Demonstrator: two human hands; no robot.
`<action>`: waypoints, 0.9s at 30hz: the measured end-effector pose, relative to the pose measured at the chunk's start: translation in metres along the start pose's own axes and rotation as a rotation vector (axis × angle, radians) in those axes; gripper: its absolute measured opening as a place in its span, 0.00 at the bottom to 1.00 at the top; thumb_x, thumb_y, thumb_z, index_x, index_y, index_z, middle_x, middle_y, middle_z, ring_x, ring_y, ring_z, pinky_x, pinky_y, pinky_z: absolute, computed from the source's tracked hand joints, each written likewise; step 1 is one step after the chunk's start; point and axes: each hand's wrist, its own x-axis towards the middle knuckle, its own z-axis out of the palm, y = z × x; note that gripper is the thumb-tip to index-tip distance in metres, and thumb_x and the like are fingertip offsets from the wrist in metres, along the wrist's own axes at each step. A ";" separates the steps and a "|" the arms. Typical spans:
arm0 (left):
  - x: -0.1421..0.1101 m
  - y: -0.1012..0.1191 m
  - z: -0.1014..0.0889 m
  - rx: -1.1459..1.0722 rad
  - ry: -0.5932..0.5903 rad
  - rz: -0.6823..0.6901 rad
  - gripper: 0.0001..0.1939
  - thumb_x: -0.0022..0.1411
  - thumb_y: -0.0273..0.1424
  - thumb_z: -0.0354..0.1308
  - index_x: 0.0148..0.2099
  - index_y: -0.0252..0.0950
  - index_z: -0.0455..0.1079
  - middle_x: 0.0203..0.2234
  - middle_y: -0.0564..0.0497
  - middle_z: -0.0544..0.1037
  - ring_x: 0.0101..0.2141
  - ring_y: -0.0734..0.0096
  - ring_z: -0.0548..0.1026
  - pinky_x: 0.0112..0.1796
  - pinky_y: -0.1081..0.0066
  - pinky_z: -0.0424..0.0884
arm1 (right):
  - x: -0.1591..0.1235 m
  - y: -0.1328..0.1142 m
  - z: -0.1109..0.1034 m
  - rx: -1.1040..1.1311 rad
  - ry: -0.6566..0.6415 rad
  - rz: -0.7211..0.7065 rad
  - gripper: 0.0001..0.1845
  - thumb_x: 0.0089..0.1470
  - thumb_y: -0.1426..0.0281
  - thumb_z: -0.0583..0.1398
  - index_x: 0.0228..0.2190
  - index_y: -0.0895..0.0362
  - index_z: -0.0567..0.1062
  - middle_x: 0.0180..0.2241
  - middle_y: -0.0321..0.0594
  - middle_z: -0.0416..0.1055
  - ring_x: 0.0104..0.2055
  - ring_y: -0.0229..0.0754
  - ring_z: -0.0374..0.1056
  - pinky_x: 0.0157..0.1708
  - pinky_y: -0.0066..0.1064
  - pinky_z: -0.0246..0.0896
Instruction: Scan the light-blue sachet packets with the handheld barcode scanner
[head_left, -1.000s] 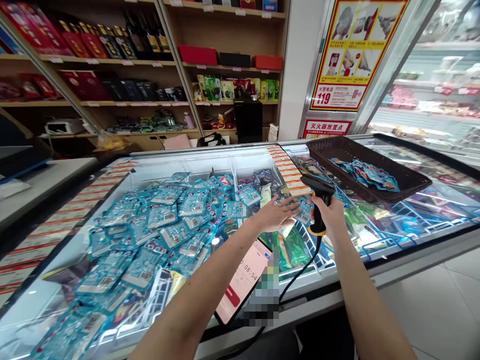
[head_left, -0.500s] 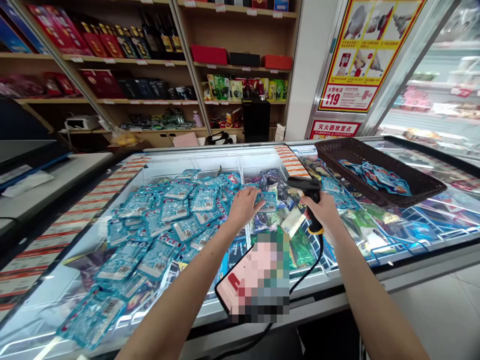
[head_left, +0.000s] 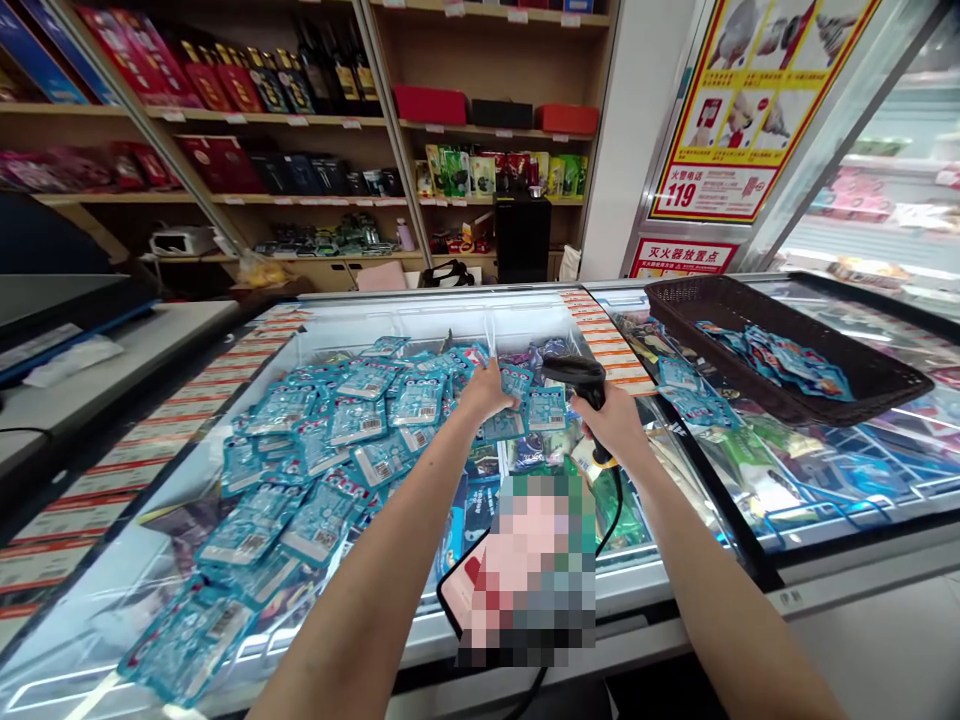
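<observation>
Many blue snack packets (head_left: 330, 440) lie spread over the glass lid of a chest freezer (head_left: 465, 310). My left hand (head_left: 486, 390) reaches over them with its fingers closed on one blue packet (head_left: 516, 382) at the pile's right edge. Beside it my right hand (head_left: 615, 420) grips the handle of a black barcode scanner (head_left: 577, 375) with a yellow base, its head turned toward the packets near my left hand. The scanner's black cable (head_left: 619, 500) hangs down toward me. A phone (head_left: 517, 570), its screen blurred, rests on the lid near the front edge.
A dark woven basket (head_left: 885, 395) holding several blue packets sits on the freezer lid at the right. A grey counter (head_left: 112, 370) stands to the left. Wooden shelves of boxes and bottles (head_left: 247, 120) fill the back wall. A yellow poster (head_left: 742, 100) hangs by an upright glass-door fridge.
My left hand moved from the right part of the lid leftward to the packet pile and closed on a packet. The scanner hand followed it leftward. The view shifted slightly.
</observation>
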 end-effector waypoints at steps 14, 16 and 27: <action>-0.056 -0.034 -0.016 -1.007 0.328 -0.031 0.18 0.51 0.37 0.61 0.38 0.39 0.56 0.26 0.57 0.64 0.28 0.78 0.69 0.30 0.76 0.68 | -0.021 -0.020 0.006 -0.157 -0.073 -0.243 0.12 0.49 0.60 0.57 0.28 0.57 0.71 0.23 0.40 0.72 0.27 0.44 0.68 0.27 0.30 0.56; -0.058 -0.034 -0.016 -1.036 0.305 -0.040 0.18 0.50 0.37 0.62 0.37 0.39 0.55 0.25 0.58 0.62 0.28 0.79 0.67 0.31 0.76 0.68 | -0.025 -0.022 0.008 -0.182 -0.089 -0.288 0.11 0.49 0.62 0.57 0.29 0.57 0.71 0.24 0.40 0.72 0.27 0.43 0.67 0.26 0.29 0.55; -0.060 -0.031 -0.018 -0.999 0.269 -0.095 0.19 0.50 0.37 0.64 0.36 0.38 0.56 0.24 0.58 0.61 0.27 0.80 0.66 0.29 0.77 0.67 | -0.030 -0.025 0.008 -0.215 -0.108 -0.348 0.09 0.50 0.63 0.56 0.28 0.57 0.68 0.24 0.39 0.70 0.26 0.41 0.66 0.26 0.29 0.52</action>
